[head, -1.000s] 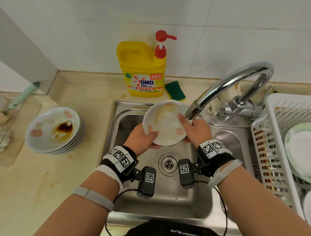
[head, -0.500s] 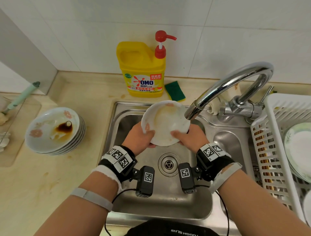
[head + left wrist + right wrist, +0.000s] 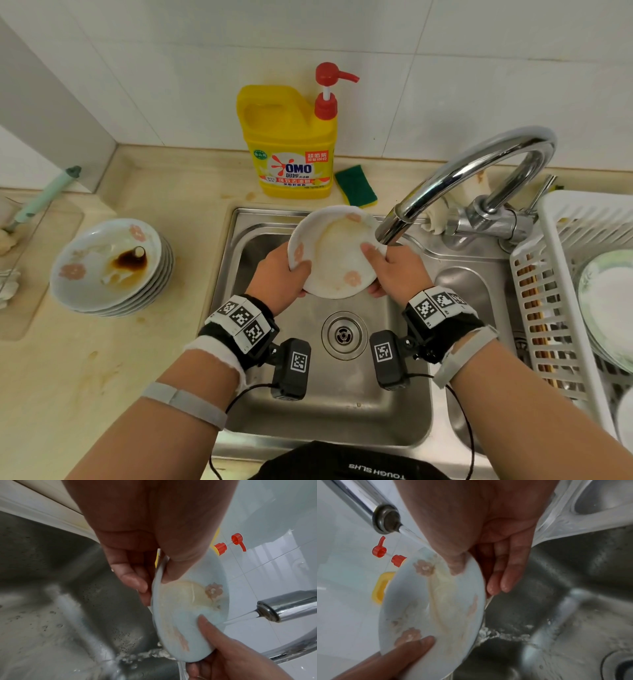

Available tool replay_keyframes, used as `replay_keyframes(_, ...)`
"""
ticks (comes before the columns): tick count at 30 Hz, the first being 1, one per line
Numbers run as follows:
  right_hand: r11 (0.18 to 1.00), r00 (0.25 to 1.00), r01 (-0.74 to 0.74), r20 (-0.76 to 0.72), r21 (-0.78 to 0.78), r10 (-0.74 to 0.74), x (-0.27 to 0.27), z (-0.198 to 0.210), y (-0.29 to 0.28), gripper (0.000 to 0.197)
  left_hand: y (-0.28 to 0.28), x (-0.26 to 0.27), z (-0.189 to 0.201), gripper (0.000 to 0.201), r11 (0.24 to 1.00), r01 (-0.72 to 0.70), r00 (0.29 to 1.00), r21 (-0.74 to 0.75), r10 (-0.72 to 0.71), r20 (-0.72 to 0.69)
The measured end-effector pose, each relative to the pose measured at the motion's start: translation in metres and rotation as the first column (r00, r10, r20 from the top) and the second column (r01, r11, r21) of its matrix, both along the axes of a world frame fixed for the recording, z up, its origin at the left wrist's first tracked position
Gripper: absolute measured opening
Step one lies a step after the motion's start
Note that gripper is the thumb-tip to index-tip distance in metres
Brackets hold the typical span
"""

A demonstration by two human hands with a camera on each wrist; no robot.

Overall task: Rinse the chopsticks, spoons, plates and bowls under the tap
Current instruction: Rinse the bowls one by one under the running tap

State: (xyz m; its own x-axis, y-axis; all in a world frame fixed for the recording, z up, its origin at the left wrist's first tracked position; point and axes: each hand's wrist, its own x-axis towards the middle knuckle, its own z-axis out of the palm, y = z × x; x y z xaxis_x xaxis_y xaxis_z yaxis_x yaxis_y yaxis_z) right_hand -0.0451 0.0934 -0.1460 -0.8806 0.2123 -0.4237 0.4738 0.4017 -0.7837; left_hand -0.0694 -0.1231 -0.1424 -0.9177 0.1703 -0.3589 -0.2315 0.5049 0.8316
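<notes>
Seen from the head camera, a stack of dirty plates (image 3: 109,270) sits on the counter at about 9 o'clock from the sink (image 3: 239,394), the top one stained with dark sauce. These look yet to be rinsed.

Over the sink basin, a little above its centre, both hands hold one small white plate (image 3: 334,253) with pale floral marks. It is tilted, its face turned up toward the viewer, top edge toward 12 o'clock.

The left hand (image 3: 279,275) grasps the plate's rim at 9 o'clock, thumb curled over the front and fingers behind, as the left wrist view confirms.

The right hand (image 3: 399,270) grasps the rim at about 3 o'clock, thumb pressed on the plate's face, fingers (image 3: 503,577) lying fairly straight against the back.

The tap spout (image 3: 390,228) ends at roughly 2 o'clock from the plate's centre, just above the right thumb. Water runs from it onto the upper right of the plate and drains off the lower edge into the basin.

A yellowish film remains on the plate's face, so rinsing seems unfinished; turning the plate would likely bring its left side under the stream.

At far right, a white drying rack (image 3: 548,274) holds clean plates.
</notes>
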Motion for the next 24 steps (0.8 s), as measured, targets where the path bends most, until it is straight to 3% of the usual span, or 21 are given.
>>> replay_keyframes(4, 0.997, 1.000, -0.020, -0.022, -0.075, 0.019, 0.005, -0.009, -0.002, 0.027, -0.001, 0.000, -0.003, 0.027, 0.995, -0.034, 0.999, 0.090, 0.035, -0.005)
replay_keyframes(7, 0.976, 1.000, 0.016, -0.013, -0.216, -0.020, 0.009, -0.014, -0.010, 0.012, 0.005, 0.004, -0.004, 0.027, 0.972, -0.117, 0.989, 0.203, 0.096, 0.112)
replay_keyframes(10, 0.904, 0.995, 0.096, 0.062, -0.416, -0.077, 0.013, -0.019, -0.020, 0.007, 0.015, 0.014, -0.006, 0.035, 0.895, -0.249, 0.934, 0.369, 0.122, 0.335)
replay_keyframes(15, 0.741, 0.973, 0.212, 0.204, -0.637, -0.104, 0.020, -0.014, -0.033, 0.011, 0.020, 0.024, -0.007, 0.037, 0.844, -0.187, 0.938, 0.502, 0.000, 0.348)
replay_keyframes(19, 0.817, 0.973, 0.206, 0.204, -0.538, -0.111, 0.016, -0.014, -0.028, 0.012, 0.019, 0.021, -0.008, 0.046, 0.837, -0.212, 0.941, 0.504, 0.035, 0.337)
replay_keyframes(24, 0.906, 0.976, 0.197, 0.161, -0.374, -0.146, 0.008, -0.015, -0.010, 0.026, 0.011, 0.012, -0.009, 0.057, 0.902, -0.150, 0.967, 0.406, 0.048, 0.251)
